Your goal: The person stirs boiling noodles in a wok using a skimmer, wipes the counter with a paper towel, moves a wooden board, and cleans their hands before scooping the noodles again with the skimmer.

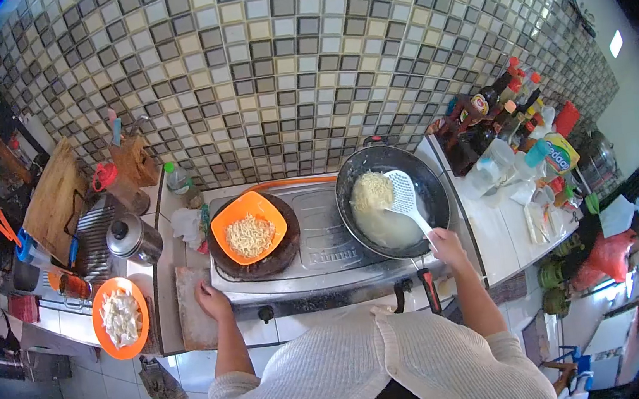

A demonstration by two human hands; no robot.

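Note:
My right hand (448,248) is closed around the handle of a white slotted turner (406,194). The turner's head is in a black wok (438,179) on the right burner, against a clump of noodles (372,191) in cloudy water. My left hand (212,300) rests by the stove's left front corner, over a worn grey slab (193,306), fingers loosely bent and nothing visible in them. An orange bowl (271,208) of noodles (250,236) stands on the left burner. The wok's black-and-red handle (429,291) points toward me.
To the left are an orange plate (144,327) of pale pieces, a metal pot (134,239), a red-lidded jug (119,185) and a wooden cutting board (52,200). Sauce bottles (484,100) and plastic containers (495,161) crowd the right counter. A tiled wall (283,71) rises behind the stove (322,234).

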